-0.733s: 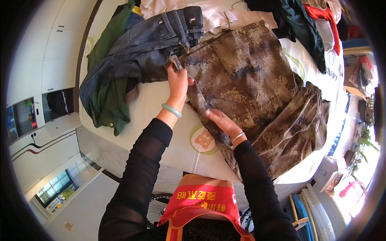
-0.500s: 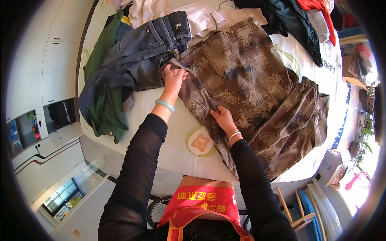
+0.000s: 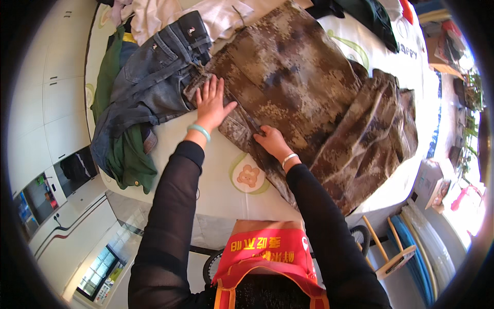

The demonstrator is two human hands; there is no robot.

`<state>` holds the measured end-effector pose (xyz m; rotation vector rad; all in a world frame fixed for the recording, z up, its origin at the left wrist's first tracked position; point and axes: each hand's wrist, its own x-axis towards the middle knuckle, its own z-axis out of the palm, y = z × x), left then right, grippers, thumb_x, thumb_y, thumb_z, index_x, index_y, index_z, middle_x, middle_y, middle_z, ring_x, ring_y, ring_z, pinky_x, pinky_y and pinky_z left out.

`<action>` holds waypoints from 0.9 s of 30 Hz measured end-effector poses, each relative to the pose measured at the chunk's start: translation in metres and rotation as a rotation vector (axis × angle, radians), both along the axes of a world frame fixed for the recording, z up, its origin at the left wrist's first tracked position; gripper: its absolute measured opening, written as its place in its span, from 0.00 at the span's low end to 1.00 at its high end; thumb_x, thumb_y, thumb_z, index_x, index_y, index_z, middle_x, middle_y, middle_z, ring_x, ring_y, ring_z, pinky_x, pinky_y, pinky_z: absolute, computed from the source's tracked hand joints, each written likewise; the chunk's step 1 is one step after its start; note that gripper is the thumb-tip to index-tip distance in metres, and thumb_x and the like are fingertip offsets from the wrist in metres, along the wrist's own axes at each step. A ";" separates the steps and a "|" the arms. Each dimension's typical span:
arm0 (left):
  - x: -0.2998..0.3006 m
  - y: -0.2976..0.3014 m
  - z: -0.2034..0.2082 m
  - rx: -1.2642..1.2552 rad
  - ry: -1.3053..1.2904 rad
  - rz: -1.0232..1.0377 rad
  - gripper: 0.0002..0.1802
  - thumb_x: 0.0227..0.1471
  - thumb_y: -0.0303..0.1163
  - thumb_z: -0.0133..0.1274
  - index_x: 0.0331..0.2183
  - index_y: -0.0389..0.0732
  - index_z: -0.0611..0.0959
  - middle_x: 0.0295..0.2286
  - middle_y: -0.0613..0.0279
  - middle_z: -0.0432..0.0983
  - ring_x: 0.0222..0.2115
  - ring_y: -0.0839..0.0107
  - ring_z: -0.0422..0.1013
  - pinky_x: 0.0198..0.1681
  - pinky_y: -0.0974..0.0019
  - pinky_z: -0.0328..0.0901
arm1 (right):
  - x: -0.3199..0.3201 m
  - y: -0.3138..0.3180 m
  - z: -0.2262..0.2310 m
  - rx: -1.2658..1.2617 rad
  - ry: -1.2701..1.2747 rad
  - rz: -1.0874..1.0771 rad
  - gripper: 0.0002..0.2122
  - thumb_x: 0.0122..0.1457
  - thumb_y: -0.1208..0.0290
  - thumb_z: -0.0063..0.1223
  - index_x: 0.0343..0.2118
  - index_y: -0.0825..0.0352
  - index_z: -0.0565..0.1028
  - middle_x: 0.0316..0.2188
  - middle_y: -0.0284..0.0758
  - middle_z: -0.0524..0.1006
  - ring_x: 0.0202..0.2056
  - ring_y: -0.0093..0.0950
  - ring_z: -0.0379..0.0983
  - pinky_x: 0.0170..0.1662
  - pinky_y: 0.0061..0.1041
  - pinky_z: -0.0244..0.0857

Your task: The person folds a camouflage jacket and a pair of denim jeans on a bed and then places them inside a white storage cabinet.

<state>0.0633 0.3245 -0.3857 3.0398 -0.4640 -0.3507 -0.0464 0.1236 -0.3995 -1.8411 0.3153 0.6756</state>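
A brown camouflage jacket (image 3: 293, 62) lies spread over the middle of the bed or table, one sleeve bunched in folds to the right. My left hand (image 3: 211, 106) rests flat on its left edge with the fingers spread. Lower along the front edge, my right hand (image 3: 272, 142) pinches the cloth between thumb and fingers. Grey-blue jeans (image 3: 154, 67) lie against the jacket's left side, close to my left hand. Under the jeans, a dark green garment (image 3: 135, 167) hangs toward the near left edge.
The pale printed cover (image 3: 211, 190) shows between me and the jacket. Pink clothing (image 3: 154, 20) lies at the far left, dark green clothing (image 3: 368, 23) at the far right. A wooden stool (image 3: 393, 262) stands at the lower right. White cabinets (image 3: 62, 92) line the left.
My left hand has let go of the jacket's edge and now lies flat on it. My right hand still pinches the cloth. The whole view has shifted, so the clothes appear further left and higher.
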 end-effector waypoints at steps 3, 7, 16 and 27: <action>0.016 -0.006 0.013 0.038 0.145 -0.032 0.42 0.48 0.54 0.47 0.58 0.42 0.55 0.59 0.54 0.44 0.59 0.54 0.43 0.59 0.47 0.39 | -0.005 -0.004 0.009 -0.119 -0.073 0.017 0.17 0.50 0.68 0.54 0.39 0.74 0.70 0.36 0.50 0.74 0.40 0.47 0.70 0.43 0.34 0.64; -0.002 0.004 0.025 -0.107 -0.033 -0.043 0.31 0.51 0.44 0.47 0.54 0.40 0.63 0.56 0.51 0.53 0.57 0.52 0.49 0.58 0.51 0.44 | -0.068 -0.019 0.073 -0.196 -0.461 -0.158 0.13 0.52 0.74 0.49 0.41 0.68 0.68 0.40 0.45 0.69 0.44 0.45 0.64 0.45 0.34 0.61; -0.122 -0.031 0.044 -0.394 -0.083 -0.115 0.35 0.48 0.34 0.50 0.55 0.34 0.58 0.56 0.45 0.48 0.57 0.47 0.45 0.59 0.50 0.41 | -0.347 -0.140 0.109 -0.574 -0.024 -0.547 0.15 0.49 0.74 0.55 0.41 0.66 0.69 0.34 0.37 0.72 0.39 0.33 0.68 0.42 0.28 0.62; -0.099 -0.042 0.014 -0.099 0.192 -0.033 0.48 0.48 0.52 0.50 0.58 0.35 0.46 0.59 0.46 0.40 0.60 0.51 0.39 0.61 0.54 0.37 | -0.395 -0.186 0.040 0.075 0.190 -0.795 0.10 0.54 0.81 0.49 0.40 0.71 0.71 0.36 0.30 0.75 0.38 0.18 0.69 0.43 0.17 0.62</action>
